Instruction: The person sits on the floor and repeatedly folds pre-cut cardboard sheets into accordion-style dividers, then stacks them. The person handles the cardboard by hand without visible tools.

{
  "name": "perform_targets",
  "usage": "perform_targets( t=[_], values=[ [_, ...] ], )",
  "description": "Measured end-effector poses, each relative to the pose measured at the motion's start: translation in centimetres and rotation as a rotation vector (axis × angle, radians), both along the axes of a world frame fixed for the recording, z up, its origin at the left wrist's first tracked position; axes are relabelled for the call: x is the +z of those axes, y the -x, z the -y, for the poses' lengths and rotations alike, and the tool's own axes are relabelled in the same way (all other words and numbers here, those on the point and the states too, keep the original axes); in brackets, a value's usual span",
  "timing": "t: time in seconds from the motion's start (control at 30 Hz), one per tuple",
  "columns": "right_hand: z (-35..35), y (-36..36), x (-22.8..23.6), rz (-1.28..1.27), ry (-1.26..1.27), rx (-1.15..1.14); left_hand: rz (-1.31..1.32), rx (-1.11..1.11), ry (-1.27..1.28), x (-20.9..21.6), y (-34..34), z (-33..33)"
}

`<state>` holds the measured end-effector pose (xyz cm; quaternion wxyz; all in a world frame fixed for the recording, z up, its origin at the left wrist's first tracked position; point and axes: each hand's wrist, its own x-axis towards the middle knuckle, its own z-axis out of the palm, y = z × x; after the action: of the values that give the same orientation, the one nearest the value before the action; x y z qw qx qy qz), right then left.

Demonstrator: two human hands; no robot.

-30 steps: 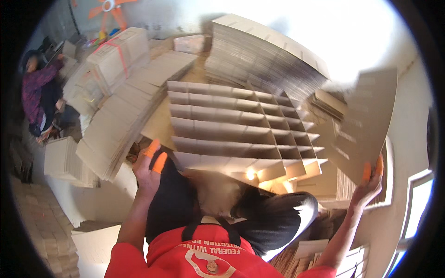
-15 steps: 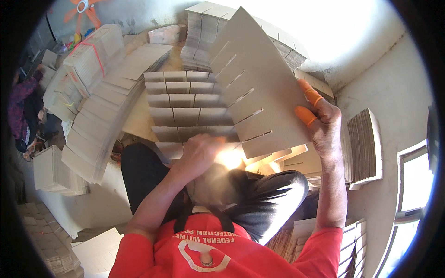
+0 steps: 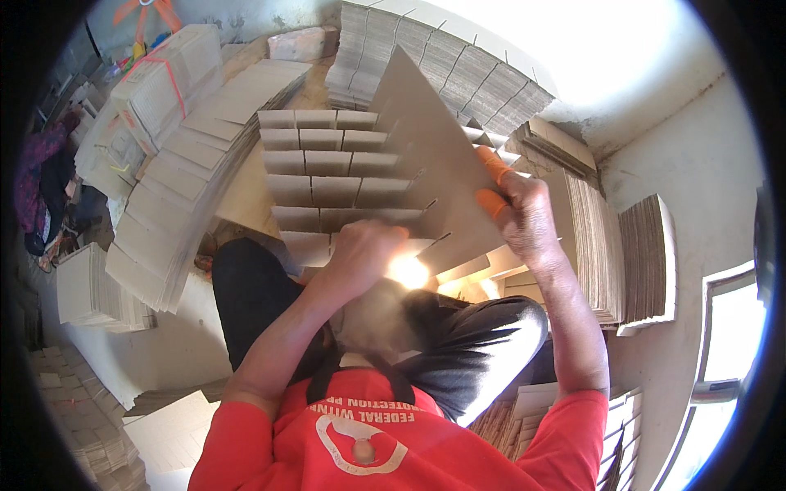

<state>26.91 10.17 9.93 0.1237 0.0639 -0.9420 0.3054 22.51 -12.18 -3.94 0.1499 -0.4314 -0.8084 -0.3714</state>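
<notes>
My right hand (image 3: pixel 526 211), with orange finger cots on two fingers, grips the right edge of a large slotted cardboard sheet (image 3: pixel 434 164). That sheet stands tilted, its slotted side against the right ends of several upright cardboard strips (image 3: pixel 372 192). The strips stand in rows across my front, with thin dark gaps between their pieces. At the nearest strip, close to the sheet's lower corner, my left hand (image 3: pixel 364 255) is closed with fingers curled; what they pinch is hidden. A bright light spot glares just beside it.
Stacked slotted cardboard (image 3: pixel 442 61) rises behind the rows. A long fanned row of cardboard sheets (image 3: pixel 176 196) lies at the left, near a bundle tied with red string (image 3: pixel 164 82). More cardboard stacks (image 3: pixel 643 262) stand against the right wall. My crossed legs (image 3: pixel 483 348) are below.
My right hand has moved left and slightly nearer, bringing the sheet against the strips' ends. My left hand has shifted slightly right. The view has tilted a little, showing more of the back stack.
</notes>
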Motion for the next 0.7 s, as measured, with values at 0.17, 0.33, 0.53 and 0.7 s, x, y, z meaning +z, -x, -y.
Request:
perform_targets(
  t=[0.17, 0.33, 0.53, 0.7],
  values=[
    [1.0, 0.8, -3.1, 0.131, -0.093, 0.065, 0.006, 0.023, 0.024, 0.4, 0.1, -0.2],
    [2.3, 0.4, -2.5, 0.205, -0.136, 0.231, 0.013, 0.045, 0.027, 0.2, 0.3, -0.2],
    [3.8, -0.2, -6.2, 0.47, -0.452, 0.146, 0.024, 0.025, 0.032, 0.8, 0.0, -0.4],
    [1.9, -2.4, -6.6, -0.093, -0.535, 0.136, 0.014, 0.0, 0.035, 1.1, 0.2, 0.0]
  ],
)
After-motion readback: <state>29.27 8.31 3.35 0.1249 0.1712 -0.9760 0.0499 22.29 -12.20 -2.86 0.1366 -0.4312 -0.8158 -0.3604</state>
